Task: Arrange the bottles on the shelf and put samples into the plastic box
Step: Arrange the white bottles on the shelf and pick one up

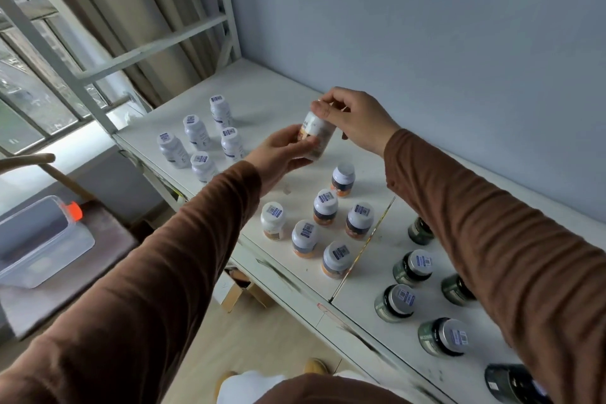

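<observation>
An orange-labelled white bottle (317, 134) is held above the white shelf (269, 92). My left hand (282, 154) grips its body from below. My right hand (352, 120) pinches its cap from above. Below them on the shelf stand several white-capped, orange-labelled bottles (325, 207). Farther left is a group of several all-white bottles (196, 131). Several green bottles with dark lids (412, 267) stand to the right, partly hidden by my right sleeve. A clear plastic box (36, 239) with an orange clip sits open on a stool at the left.
A grey wall runs behind the shelf. The white shelf frame (82, 82) and a curtained window stand at the left. A cardboard box (241, 292) lies on the wooden floor under the shelf. A thin seam (364, 246) divides the shelf boards.
</observation>
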Action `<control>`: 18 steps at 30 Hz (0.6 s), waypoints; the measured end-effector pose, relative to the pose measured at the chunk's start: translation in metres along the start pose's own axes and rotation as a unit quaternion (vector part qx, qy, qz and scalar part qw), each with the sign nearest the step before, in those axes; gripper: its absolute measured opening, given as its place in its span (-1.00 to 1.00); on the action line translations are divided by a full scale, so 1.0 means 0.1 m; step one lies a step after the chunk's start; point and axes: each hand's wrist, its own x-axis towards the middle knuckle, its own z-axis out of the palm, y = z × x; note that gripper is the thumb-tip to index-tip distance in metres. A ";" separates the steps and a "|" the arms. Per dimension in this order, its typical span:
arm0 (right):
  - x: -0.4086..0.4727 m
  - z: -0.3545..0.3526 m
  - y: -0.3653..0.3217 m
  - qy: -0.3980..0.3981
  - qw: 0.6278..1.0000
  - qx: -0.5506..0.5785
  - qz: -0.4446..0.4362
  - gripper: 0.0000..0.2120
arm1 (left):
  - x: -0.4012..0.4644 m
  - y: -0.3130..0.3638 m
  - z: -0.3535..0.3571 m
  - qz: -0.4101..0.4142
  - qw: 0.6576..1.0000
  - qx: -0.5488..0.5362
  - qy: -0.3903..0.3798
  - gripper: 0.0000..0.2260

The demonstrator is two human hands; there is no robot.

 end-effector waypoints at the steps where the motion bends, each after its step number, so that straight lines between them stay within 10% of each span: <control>1: -0.02 0.00 0.02 -0.015 1.000 0.003 -0.006 -0.67 | 0.02 -0.01 0.00 0.011 0.996 0.090 0.011 -0.66; 6: -0.08 0.13 0.09 -0.059 0.998 -0.011 -0.014 -0.63 | 0.08 -0.15 0.00 0.056 0.914 0.374 0.145 -0.56; 18: -0.19 0.81 0.33 -0.143 0.950 -0.271 0.051 -0.61 | 0.05 -0.09 -0.44 0.050 0.746 0.661 0.064 -0.57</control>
